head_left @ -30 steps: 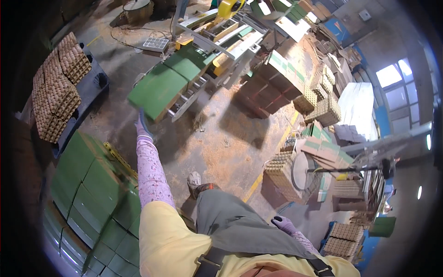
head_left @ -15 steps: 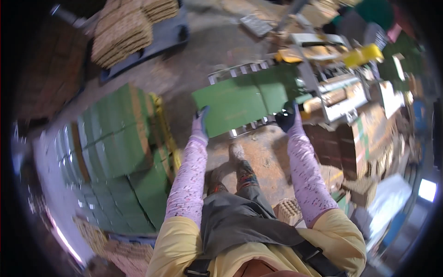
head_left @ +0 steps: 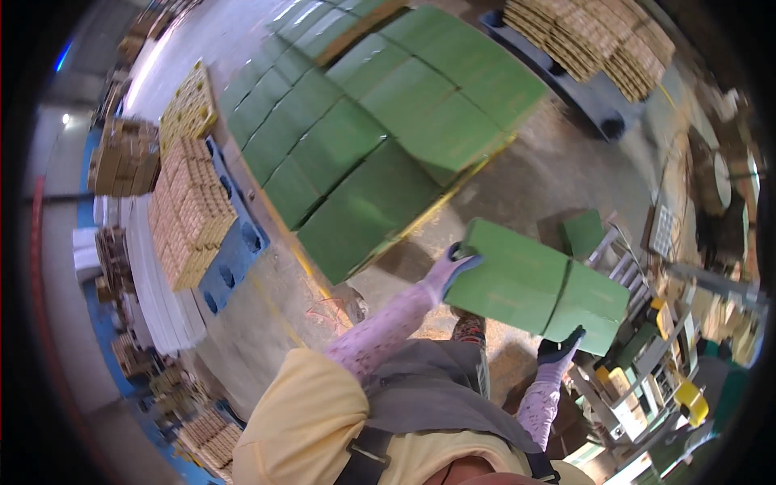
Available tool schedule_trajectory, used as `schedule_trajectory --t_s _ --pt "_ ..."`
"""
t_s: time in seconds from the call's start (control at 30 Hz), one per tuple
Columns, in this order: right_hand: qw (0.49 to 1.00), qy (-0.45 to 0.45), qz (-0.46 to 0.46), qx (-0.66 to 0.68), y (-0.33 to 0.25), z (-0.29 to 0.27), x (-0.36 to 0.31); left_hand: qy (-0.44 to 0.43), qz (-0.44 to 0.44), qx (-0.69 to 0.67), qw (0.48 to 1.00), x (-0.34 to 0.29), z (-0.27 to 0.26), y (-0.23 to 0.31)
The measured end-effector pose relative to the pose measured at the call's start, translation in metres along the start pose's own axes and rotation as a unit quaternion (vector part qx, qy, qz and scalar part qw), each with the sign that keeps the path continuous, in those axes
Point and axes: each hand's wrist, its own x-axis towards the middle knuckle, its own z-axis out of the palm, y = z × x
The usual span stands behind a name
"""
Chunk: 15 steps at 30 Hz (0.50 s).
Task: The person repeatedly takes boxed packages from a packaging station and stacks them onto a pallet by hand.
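Note:
Two green cardboard boxes (head_left: 508,276) are held end to end in front of me, a dark seam showing between them. My left hand (head_left: 461,267), in a dark glove, grips their left end at the upper corner. Against the near edge at the right end, my right hand (head_left: 561,347), gloved too, holds the other box (head_left: 596,301). The undersides and some of my fingers are hidden. A roller conveyor (head_left: 630,271) lies just beyond their right end, with another green box (head_left: 582,232) near its far end.
Ahead on the left, stacked green boxes (head_left: 364,202) stand on a yellow-edged pallet (head_left: 453,192). Moulded trays are piled on a blue pallet (head_left: 230,271) at left and another blue pallet (head_left: 558,77) at far right. A metal-framed machine (head_left: 655,380) stands close on my right.
My body and view have turned left, toward the stacked green boxes. The two held boxes have come away from the conveyor with both hands still on them.

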Motion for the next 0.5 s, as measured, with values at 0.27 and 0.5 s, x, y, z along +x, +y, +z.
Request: schedule_trajectory --t_s 0.27,0.5 --pt "0.943 -0.283 0.093 -0.150 0.317 0.163 -0.161 0.221 0.153 -0.163 0.949 -0.250 -0.357 0.128" --pt "0.884 -0.367 0.168 -0.237 0.601 0.376 -0.324 0.262 0.257 -0.223 0.903 -0.383 -0.603 0.304"
